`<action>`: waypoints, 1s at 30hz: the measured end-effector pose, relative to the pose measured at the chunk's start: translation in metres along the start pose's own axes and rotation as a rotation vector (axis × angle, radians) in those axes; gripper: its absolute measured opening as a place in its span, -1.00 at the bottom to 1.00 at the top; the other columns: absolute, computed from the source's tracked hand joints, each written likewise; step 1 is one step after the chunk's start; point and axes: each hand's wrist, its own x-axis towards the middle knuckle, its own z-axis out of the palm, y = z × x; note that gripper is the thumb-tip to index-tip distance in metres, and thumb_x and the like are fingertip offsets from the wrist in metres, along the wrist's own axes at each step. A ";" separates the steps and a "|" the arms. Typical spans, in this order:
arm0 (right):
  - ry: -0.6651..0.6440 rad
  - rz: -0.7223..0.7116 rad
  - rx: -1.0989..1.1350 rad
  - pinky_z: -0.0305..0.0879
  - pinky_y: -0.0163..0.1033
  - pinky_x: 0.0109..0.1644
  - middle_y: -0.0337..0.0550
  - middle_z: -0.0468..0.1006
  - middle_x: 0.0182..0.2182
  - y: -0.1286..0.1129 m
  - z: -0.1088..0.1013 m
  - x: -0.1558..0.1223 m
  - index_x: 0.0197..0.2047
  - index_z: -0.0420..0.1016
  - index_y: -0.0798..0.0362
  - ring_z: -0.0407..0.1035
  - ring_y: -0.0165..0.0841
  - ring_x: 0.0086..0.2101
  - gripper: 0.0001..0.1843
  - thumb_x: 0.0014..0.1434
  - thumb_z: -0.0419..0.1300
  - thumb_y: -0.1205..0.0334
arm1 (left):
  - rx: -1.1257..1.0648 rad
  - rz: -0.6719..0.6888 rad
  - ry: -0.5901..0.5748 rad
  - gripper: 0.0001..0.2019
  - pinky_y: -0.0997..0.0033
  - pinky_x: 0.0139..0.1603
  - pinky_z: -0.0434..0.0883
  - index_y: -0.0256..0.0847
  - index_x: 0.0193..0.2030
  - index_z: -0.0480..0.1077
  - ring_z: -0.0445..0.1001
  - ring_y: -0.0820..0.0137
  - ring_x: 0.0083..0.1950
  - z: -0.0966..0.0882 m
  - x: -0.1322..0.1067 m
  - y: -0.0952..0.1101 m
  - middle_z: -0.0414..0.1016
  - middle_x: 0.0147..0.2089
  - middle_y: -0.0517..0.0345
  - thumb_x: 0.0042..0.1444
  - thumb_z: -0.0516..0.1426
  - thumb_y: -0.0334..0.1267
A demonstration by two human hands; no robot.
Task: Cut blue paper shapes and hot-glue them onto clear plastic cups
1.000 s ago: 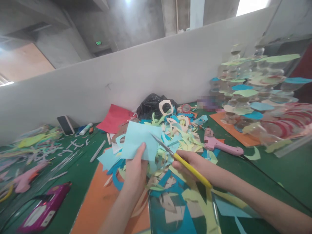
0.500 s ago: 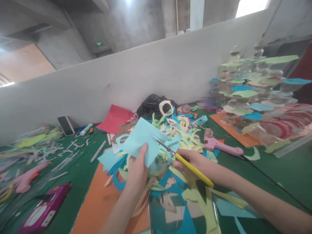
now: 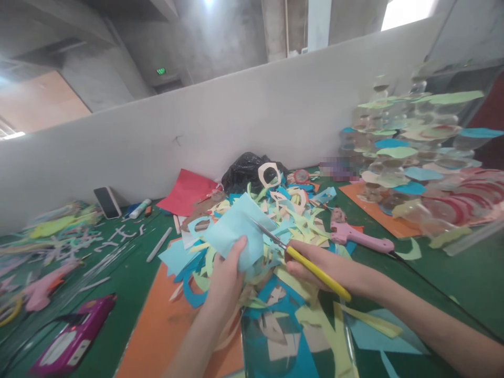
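Note:
A light blue sheet of paper (image 3: 230,231) is pinched in my left hand (image 3: 228,273), thumb on top and the other fingers hidden beneath it. My right hand (image 3: 315,262) grips scissors (image 3: 317,272) with yellow handles. Their metal blades reach the right part of the sheet; how far the paper is cut I cannot make out. Under both hands lies a heap of paper scraps (image 3: 299,220) in light blue, blue, pale green and cream.
Right of the heap lies a pink glue gun (image 3: 364,240) with a black cord. Plastic bottles with paper pieces (image 3: 396,152) are stacked at the right. A black plastic bag (image 3: 244,170) sits by the wall. A phone (image 3: 107,203) and a magenta device (image 3: 74,336) are at the left.
My left hand has shifted slightly right with the paper, which now bends more and has turned a little. The scissors have moved slightly right and down, blades still at the sheet.

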 end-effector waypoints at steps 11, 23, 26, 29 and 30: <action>0.117 0.024 0.001 -0.08 -0.28 -0.41 -0.39 0.10 -0.54 0.014 0.001 0.012 -0.49 0.09 0.00 0.01 -0.44 -0.48 -0.41 0.13 0.17 -0.33 | -0.121 -0.084 -0.059 -0.56 0.25 -0.02 0.57 -0.17 0.06 0.42 0.62 0.14 -0.02 0.003 0.000 0.012 0.62 0.00 -0.02 0.01 0.30 -0.24; 0.061 0.030 -0.069 0.11 -0.27 -0.35 -0.31 0.33 -0.42 0.003 -0.005 0.001 -0.30 0.22 -0.01 0.21 -0.37 -0.41 -0.50 0.18 0.13 -0.31 | -0.114 -0.115 -0.184 -0.61 0.27 -0.14 0.53 -0.22 -0.16 0.50 0.63 0.11 -0.12 0.004 0.003 0.012 0.64 -0.28 0.02 -0.18 0.36 -0.19; 0.081 0.062 -0.028 0.03 -0.30 -0.43 -0.35 0.26 -0.48 0.003 -0.003 0.004 -0.37 0.19 -0.02 0.15 -0.42 -0.47 -0.48 0.14 0.18 -0.31 | -0.114 -0.106 -0.184 -0.64 0.31 -0.12 0.52 -0.22 -0.22 0.52 0.62 0.14 -0.11 0.002 0.006 0.011 0.63 -0.28 0.04 -0.21 0.38 -0.21; 0.112 0.050 -0.022 -0.04 -0.30 -0.44 -0.38 0.18 -0.53 0.007 -0.002 0.008 -0.44 0.14 -0.01 0.08 -0.44 -0.50 -0.46 0.16 0.15 -0.32 | -0.132 -0.093 -0.158 -0.70 0.37 -0.12 0.51 -0.19 -0.23 0.52 0.61 0.21 -0.10 -0.003 0.008 0.008 0.63 -0.23 0.08 -0.16 0.37 -0.19; 0.125 0.039 -0.036 -0.05 -0.29 -0.43 -0.38 0.16 -0.54 0.009 -0.001 0.010 -0.46 0.12 -0.01 0.06 -0.44 -0.50 -0.45 0.17 0.13 -0.32 | -0.129 -0.099 -0.151 -0.71 0.38 -0.14 0.51 -0.18 -0.23 0.52 0.61 0.24 -0.11 -0.005 0.009 0.007 0.63 -0.21 0.10 -0.13 0.36 -0.19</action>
